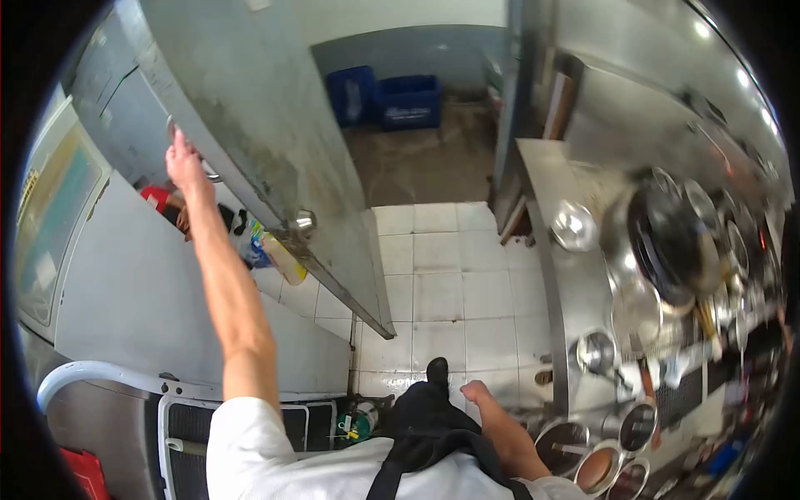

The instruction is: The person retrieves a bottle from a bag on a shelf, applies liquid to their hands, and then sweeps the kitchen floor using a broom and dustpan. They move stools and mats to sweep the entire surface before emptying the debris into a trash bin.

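My left arm is stretched forward, and my left hand [184, 162] is closed around the metal pull handle [212, 176] near the edge of a grey door [275, 108]. The door stands ajar, with a round metal knob [304, 222] lower on it. My right hand [476, 392] hangs low beside my dark apron [433, 425], its fingers curled in. Nothing shows in it, though the inside of the hand is hidden. One black shoe [437, 370] points forward on the white tiles.
Beyond the doorway, blue bins [408, 102] stand against the wall. Along the right runs a steel counter [554, 292] with a metal bowl [573, 225], a black wok [667, 237] and several pots. At the left are a grey panel [142, 292] and a hand truck [108, 371].
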A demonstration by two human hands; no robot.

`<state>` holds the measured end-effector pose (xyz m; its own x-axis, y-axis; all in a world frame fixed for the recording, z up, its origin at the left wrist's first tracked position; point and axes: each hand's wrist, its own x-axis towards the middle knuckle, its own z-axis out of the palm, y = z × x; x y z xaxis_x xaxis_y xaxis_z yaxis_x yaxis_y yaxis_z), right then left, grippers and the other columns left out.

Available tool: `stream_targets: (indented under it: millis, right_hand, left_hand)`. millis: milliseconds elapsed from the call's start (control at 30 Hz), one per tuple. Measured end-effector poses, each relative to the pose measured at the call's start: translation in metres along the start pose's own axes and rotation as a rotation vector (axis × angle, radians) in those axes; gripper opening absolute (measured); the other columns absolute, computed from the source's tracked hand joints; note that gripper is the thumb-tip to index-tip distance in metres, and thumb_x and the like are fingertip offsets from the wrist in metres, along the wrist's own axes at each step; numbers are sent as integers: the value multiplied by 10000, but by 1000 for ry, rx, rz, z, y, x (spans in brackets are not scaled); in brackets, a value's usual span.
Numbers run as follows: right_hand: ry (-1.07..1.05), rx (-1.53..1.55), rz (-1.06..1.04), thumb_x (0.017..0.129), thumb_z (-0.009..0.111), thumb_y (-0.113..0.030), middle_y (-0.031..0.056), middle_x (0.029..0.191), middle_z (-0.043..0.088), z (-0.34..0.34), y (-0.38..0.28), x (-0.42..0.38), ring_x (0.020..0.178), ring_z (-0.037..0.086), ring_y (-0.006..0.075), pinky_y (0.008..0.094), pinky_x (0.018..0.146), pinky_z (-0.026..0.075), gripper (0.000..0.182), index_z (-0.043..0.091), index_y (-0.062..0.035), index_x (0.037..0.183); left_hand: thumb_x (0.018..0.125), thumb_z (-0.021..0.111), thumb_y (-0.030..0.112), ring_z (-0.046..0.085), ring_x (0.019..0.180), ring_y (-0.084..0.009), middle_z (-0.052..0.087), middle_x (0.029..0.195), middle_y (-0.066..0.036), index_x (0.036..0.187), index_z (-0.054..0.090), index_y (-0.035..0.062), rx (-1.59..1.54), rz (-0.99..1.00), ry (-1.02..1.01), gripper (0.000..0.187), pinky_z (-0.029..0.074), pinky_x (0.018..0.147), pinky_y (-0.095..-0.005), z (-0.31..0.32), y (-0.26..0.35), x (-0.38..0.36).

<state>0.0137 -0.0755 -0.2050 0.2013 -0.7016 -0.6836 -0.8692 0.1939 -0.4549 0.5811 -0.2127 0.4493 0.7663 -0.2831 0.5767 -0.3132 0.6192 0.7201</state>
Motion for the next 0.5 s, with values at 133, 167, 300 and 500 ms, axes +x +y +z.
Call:
stream_targets:
  millis: [133, 167, 300, 500]
  right_hand:
    - [11, 504, -248, 833, 605, -178, 58, 735, 650, -30, -39, 45, 608, 595, 154, 330, 522, 476, 166, 685, -52, 906]
    - [-58, 565, -345, 847, 599, -169, 49, 744, 650, -45, -49, 50, 619, 596, 147, 326, 513, 467, 156, 678, -68, 936]
    - [-233, 249, -201, 845, 596, -147, 57, 808, 664, -98, -93, 93, 686, 610, 137, 305, 563, 478, 206, 666, -53, 1014]
    - [-387, 255, -228, 945, 549, -233, 51, 924, 656, -162, -115, 169, 785, 623, 162, 292, 642, 497, 218, 625, -66, 1062]
  left_hand:
    - [925, 603, 166, 378, 592, -32, 430, 684, 75, 857, 520, 106, 48, 154, 118, 123, 299, 514, -214, 12, -15, -23]
    - [918, 622, 148, 445, 652, -55, 490, 759, 48, 940, 552, 59, 62, 185, 123, 114, 374, 560, -226, 20, -12, -36]
    - [877, 659, 101, 483, 753, -88, 516, 867, 7, 1095, 511, 3, 170, 272, 106, 281, 451, 657, -260, 75, -10, -83]
    - [872, 612, 78, 561, 997, -179, 460, 1372, -168, 1463, 295, -49, -114, 204, -320, 683, 464, 873, -320, 119, -30, -134]
